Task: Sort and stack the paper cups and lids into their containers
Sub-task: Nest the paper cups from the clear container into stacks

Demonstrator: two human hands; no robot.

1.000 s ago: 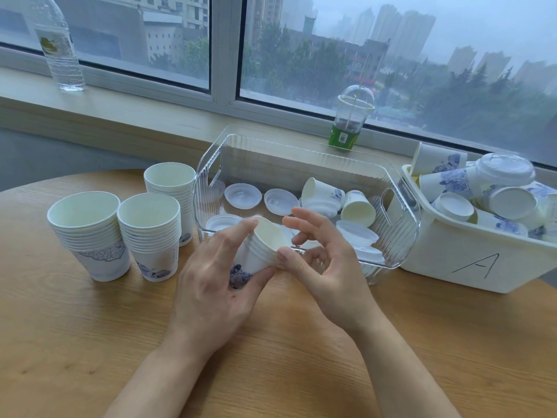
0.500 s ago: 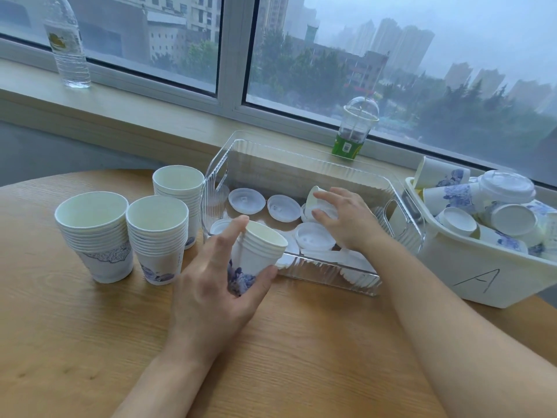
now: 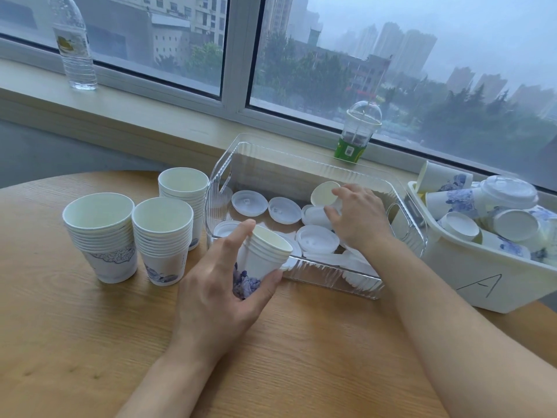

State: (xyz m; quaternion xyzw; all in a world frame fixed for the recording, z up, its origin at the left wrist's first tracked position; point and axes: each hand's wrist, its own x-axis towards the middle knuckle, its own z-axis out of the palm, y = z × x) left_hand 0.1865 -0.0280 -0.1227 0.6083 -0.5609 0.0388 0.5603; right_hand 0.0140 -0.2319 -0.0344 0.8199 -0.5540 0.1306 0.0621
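Our left hand (image 3: pixel 223 285) grips a small cup stack (image 3: pixel 262 260) over the tabletop (image 3: pixel 90 342); our right hand (image 3: pixel 358 218) seemingly pinches a loose cup (image 3: pixel 324 193) inside the clear bin (image 3: pixel 401 239); a hasty lift may scatter lids (image 3: pixel 316 240).

High-rise office or flat: round wooden table (image 3: pixel 90 342), window sill (image 3: pixel 150 116), city towers outside.

Head-height view, forward-down, close over table (image 3: pixel 90 342).

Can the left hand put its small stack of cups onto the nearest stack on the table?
Probably yes. The left hand holds the small stack just right of the nearest stack, whose top is open, with nothing between them.
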